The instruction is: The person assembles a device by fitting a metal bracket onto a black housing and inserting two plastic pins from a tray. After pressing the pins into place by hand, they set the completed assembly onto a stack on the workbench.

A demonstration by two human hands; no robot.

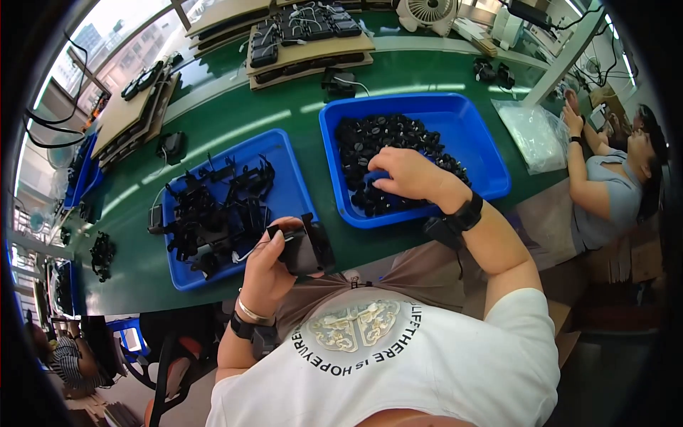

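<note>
My left hand (265, 265) grips a black plastic housing (307, 249) with a thin white wire, just above the table's near edge. My right hand (405, 173) is over the right blue tray (469, 167), among a heap of small round black knob-like parts (384, 135). Its fingers are curled, with a gap between thumb and forefinger; nothing shows between them. Left of it, another blue tray (288, 160) carries a jumble of black plastic housings (213, 206), some with wires. The housing in my left hand is next to this tray's near right corner.
Boards stacked with black units (313, 25) stand at the back of the green table (213, 132), near a fan (428, 13). A clear plastic bag (530, 135) lies right of the trays. Another person (605, 171) sits at far right. Black parts (102, 255) lie at left.
</note>
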